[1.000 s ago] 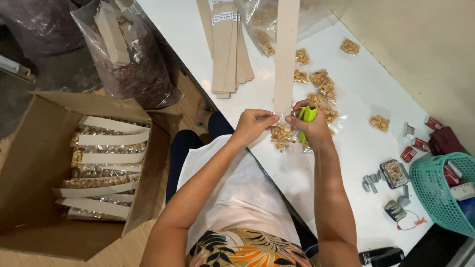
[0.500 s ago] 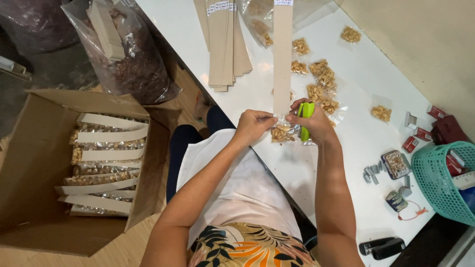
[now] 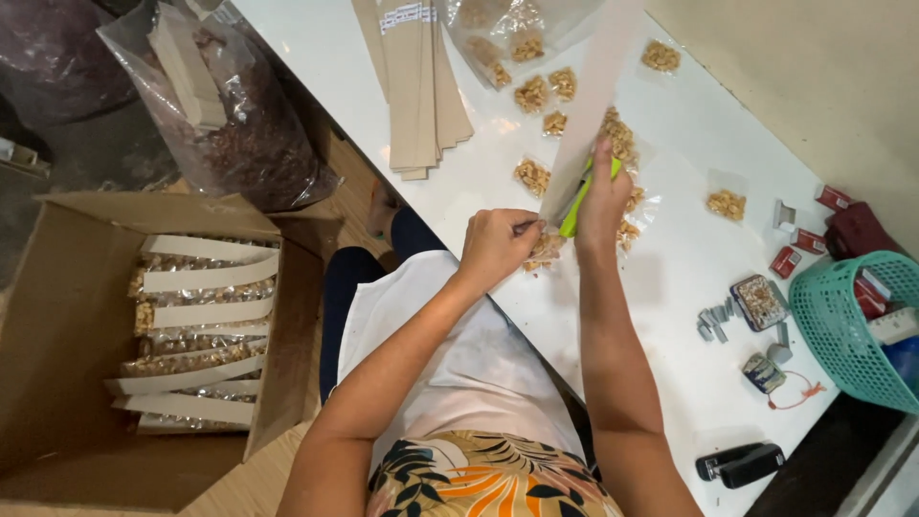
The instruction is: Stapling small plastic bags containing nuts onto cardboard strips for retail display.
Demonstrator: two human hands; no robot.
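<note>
Two hands at table (image 3: 670, 287) edge. Left hand (image 3: 496, 245) pinches small nut packet (image 3: 546, 249) against lower end of card strip (image 3: 589, 105). Right hand (image 3: 601, 196) closed around green stapler (image 3: 578, 201) at strip. More packets (image 3: 536, 94) lie beyond.

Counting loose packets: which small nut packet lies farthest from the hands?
The packet at the table's far edge, alone beyond the long card strip; the others cluster nearer the left hand and right hand.
</note>
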